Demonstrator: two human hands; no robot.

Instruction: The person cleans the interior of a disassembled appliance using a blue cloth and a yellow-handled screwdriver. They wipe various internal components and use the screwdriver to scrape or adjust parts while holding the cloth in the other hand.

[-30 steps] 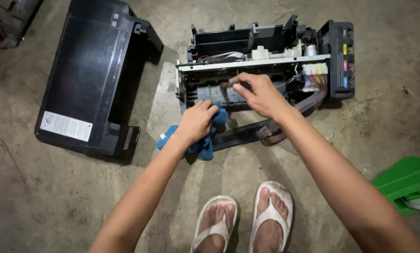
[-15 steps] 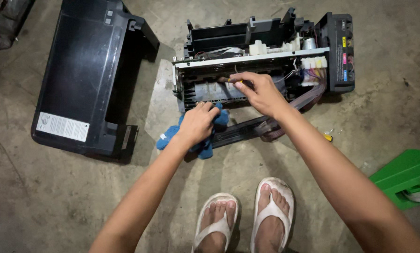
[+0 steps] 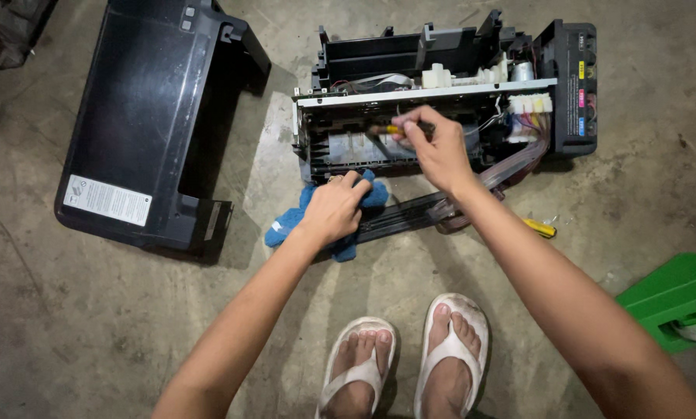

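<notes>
An opened printer chassis (image 3: 410, 62) lies on the concrete floor with its ink tank unit (image 3: 576, 85) at the right end and coloured tubes running to it. My right hand (image 3: 437, 151) is closed on a small yellow-handled tool (image 3: 394, 129), its tip inside the front of the chassis. My left hand (image 3: 336, 209) presses a blue cloth (image 3: 286, 225) against the floor at the printer's front edge, beside a black tray strip (image 3: 406, 217).
The printer's black outer cover (image 3: 142, 116) lies to the left. A yellow screwdriver (image 3: 539, 227) rests on the floor right of my forearm. A green plastic object (image 3: 673, 299) sits at the right edge. My feet in white sandals (image 3: 406, 357) stand below.
My right hand has lifted slightly along the printer's front and now shows the yellow-handled tool. The left hand stays on the blue cloth. The view has shifted a little.
</notes>
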